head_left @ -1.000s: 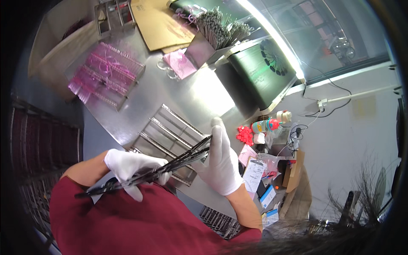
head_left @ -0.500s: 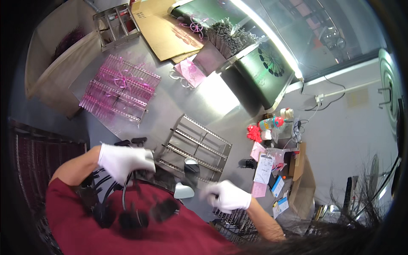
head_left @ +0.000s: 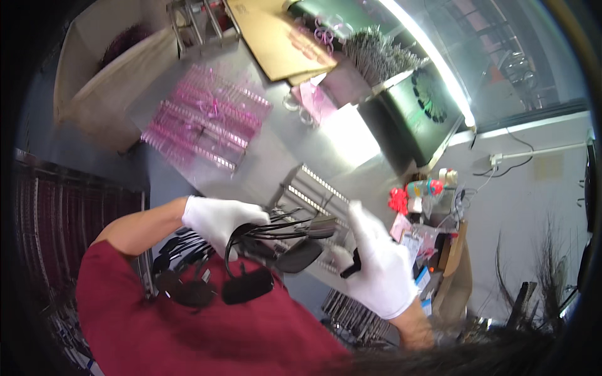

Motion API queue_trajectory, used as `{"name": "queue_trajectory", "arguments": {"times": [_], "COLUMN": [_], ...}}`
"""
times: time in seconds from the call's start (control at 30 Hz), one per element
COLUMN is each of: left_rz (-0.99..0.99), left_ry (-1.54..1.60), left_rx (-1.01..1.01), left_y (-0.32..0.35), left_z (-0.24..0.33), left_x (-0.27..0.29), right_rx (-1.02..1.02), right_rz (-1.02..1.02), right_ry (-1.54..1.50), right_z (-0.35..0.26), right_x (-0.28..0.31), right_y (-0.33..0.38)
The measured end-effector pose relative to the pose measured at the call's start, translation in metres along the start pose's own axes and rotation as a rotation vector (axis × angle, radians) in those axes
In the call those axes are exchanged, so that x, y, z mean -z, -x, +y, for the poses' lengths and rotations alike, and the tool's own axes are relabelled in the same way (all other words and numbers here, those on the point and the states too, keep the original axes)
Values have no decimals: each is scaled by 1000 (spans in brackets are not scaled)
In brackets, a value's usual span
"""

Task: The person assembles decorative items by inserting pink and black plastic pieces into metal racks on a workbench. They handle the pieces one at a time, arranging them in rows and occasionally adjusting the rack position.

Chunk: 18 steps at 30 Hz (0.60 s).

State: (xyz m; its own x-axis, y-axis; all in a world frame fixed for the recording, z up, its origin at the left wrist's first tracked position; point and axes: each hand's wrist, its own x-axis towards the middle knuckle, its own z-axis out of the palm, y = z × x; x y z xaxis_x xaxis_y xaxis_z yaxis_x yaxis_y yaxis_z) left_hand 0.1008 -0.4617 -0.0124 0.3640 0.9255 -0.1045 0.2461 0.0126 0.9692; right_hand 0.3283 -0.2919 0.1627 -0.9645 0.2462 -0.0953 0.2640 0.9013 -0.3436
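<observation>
My left hand [head_left: 226,219], in a white glove, is closed round a bunch of thin black stems with flat dark rounded pads [head_left: 248,286]. Several stems stretch right, toward my other hand, and some pads hang in front of my red shirt. My right hand [head_left: 379,269], also gloved, is raised with thumb and forefinger apart. A small black piece [head_left: 352,264] sits against its palm side, gripped by the lower fingers as far as I can see. Behind the hands lies a metal slotted rack [head_left: 310,188], partly covered by them. More black stemmed pieces [head_left: 179,247] lie beneath my left forearm.
A rack filled with pink pieces [head_left: 207,119] lies on the metal table [head_left: 276,135]. Cardboard [head_left: 276,41] and a green-fronted case [head_left: 414,103] stand at the back. At the right are a bottle [head_left: 425,188] and papers. A large bin [head_left: 119,78] is at far left.
My left hand has moved right and turned, lifting the black bunch across the rack. The right hand has risen and come closer, its forefinger now extended. The whole view has shifted slightly.
</observation>
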Motion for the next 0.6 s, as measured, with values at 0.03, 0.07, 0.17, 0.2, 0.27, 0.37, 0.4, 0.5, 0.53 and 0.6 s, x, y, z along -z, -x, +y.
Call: {"name": "queue_trajectory", "arguments": {"times": [0.03,0.07,0.17,0.2,0.27,0.37,0.4,0.5,0.53,0.6], "left_rz": [-27,-90,-72,30,289,596,664,629,573,447], "left_ry": [179,153,69,-73,-610,-1181,-1218,-1286,-1339,-1437], "left_rx": [-58,-189,-373,-275,-264,-480,-592,-840,-859,-876], "left_y": [-1,-6,-37,-38,-50,-63,-68,-96,-106,-121], "left_z": [4,6,33,45,63,87,92,124,133,143], "left_x": [-4,-8,-11,-1,10,3,11,25,24,18], "right_rx": [192,367,367,183,54,-270,-424,-699,-700,-542], "right_rz": [23,58,9,-85,-354,-789,-890,-744,-700,-621], "right_ry": [30,67,280,285,92,-878,-1215,-1873,-1910,-1785], "right_z": [-5,-13,-7,1,43,102,119,108,105,101], "right_x": [8,16,22,20,10,-39,-50,-74,-81,-88], "right_y": [-19,-36,-22,-17,2,28,38,62,61,59]}}
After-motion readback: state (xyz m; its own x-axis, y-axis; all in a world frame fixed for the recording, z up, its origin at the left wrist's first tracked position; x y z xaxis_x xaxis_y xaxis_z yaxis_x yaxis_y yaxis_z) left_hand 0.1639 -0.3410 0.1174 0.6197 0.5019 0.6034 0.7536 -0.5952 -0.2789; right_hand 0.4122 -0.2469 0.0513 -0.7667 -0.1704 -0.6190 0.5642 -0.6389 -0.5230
